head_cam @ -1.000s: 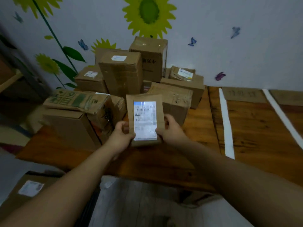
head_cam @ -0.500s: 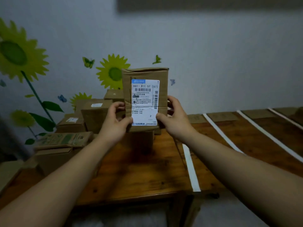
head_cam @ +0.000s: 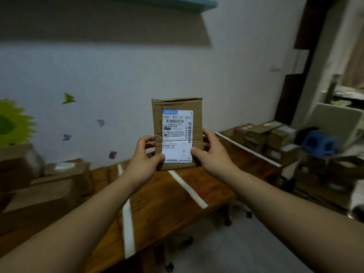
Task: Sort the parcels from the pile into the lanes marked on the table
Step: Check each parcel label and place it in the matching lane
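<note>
Flat brown cardboard parcel (head_cam: pixel 177 133) with white shipping label, upright, above the tape-lined wooden table (head_cam: pixel 163 196).

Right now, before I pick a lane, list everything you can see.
Parcel: one, brown with white label, held upright above the table.
Pile: several boxes, brown, blurred, table's left end.
Strips: three, white, across the table.
Table: one, brown wood, under the hands.
Far boxes: several, brown, right of the last strip.
Blue thing: one, far right, too blurred to name.
Butterflies: four, green, blue, purple, on the wall.
Sunflower: one, yellow-green, wall's left edge.
Shelf: one, teal, top.
Left hand: grips the parcel's left edge.
Right hand: grips its right edge.
</note>
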Demonstrator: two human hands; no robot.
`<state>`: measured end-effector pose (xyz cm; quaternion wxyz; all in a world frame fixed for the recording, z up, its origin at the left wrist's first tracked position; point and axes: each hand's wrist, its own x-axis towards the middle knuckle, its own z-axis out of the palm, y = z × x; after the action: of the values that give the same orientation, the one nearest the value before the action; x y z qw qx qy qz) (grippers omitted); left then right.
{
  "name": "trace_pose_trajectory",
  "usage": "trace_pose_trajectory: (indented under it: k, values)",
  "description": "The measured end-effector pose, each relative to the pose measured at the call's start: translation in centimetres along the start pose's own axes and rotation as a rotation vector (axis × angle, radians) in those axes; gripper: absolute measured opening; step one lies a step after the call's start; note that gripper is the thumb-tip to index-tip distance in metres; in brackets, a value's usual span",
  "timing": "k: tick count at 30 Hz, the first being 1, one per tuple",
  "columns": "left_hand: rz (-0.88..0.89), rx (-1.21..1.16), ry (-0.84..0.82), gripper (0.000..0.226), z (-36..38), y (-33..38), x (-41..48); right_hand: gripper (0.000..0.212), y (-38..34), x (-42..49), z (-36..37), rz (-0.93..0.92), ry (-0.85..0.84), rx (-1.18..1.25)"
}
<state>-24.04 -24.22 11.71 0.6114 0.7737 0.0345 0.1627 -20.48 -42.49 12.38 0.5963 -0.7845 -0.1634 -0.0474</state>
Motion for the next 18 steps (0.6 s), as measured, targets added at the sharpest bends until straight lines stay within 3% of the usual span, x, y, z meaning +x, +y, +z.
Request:
trace_pose_trajectory:
  k: [8, 18]
  values:
    - [0.008, 0.059, -0.278, 0.059, 19.9, 0.8, 3.8, 0.060, 8.0, 0.7, -17.6, 0.159, 0.209, -0.062]
    - [-0.054, 0.009, -0.521, 0.060, 33.7, -1.8, 14.5, 0.058, 17.1, 8.7, -27.2, 0.287, 0.335, -0.053]
